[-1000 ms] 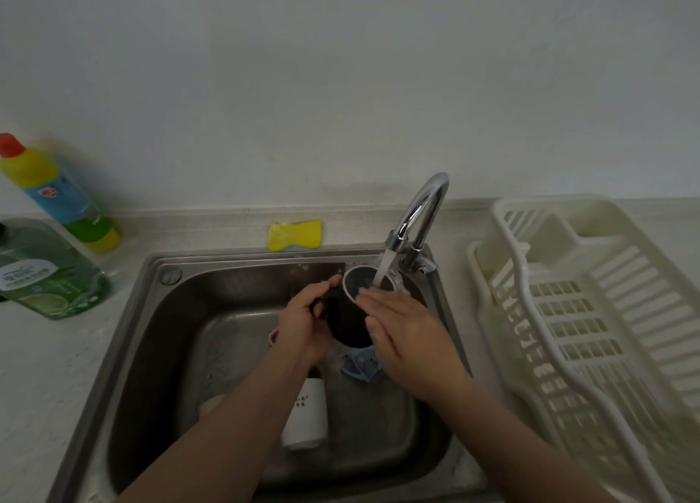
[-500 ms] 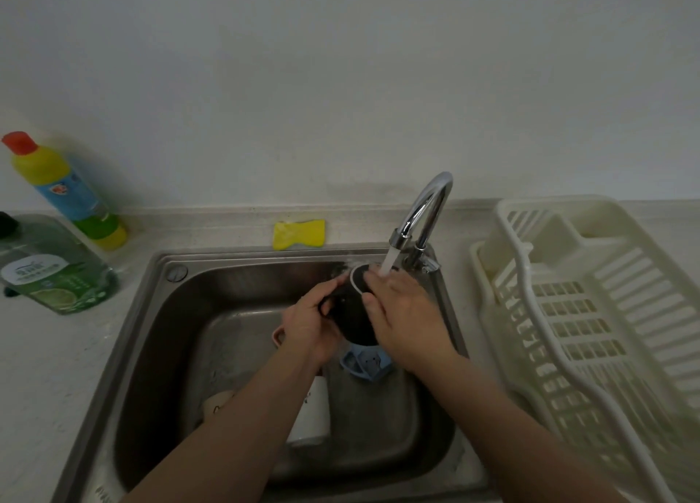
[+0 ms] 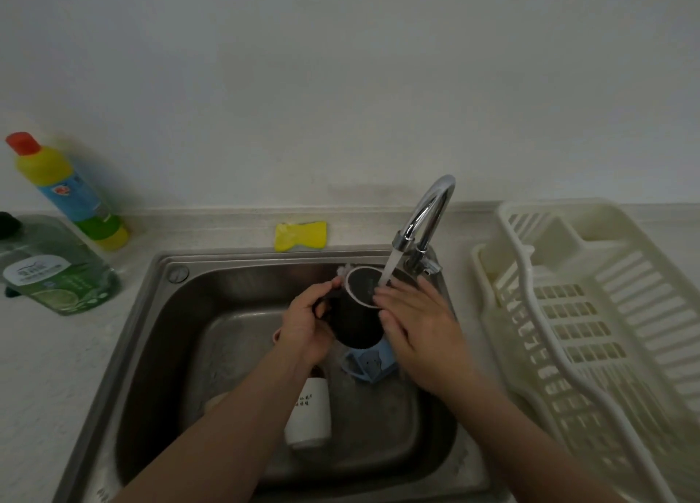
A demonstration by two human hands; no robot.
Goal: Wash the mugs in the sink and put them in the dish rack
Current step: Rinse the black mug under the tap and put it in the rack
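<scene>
Fingers (image 3: pixel 392 301) of the right hand (image 3: pixel 420 332) lie fairly straight against the rim and side of a black mug (image 3: pixel 356 313); whether any curl behind it is hidden. The left hand (image 3: pixel 307 324) grips the same mug by its handle, fingers curled around it. The mug is held tilted inside the steel sink (image 3: pixel 159 313), just under the tap (image 3: pixel 426 218), and the water stream (image 3: pixel 390 267) falls into its mouth.

Below the black mug, on the sink floor, lie 3 more mugs: a blue mug (image 3: pixel 369 364) on its side, partly covered by the right hand; a white mug (image 3: pixel 308 415) on its side, partly covered by the left forearm; and a pink mug (image 3: pixel 276 336) showing only a sliver of rim behind the left wrist.

Right of the sink, on the bench (image 3: pixel 45 370), stands a cream dish rack (image 3: pixel 591 313), cut off by the frame edge. Behind the sink lies a yellow sponge (image 3: pixel 301 235). Left of the sink are a yellow bottle (image 3: pixel 72 195) with a red cap and a green bottle (image 3: pixel 53 271), its label too blurred to read.
</scene>
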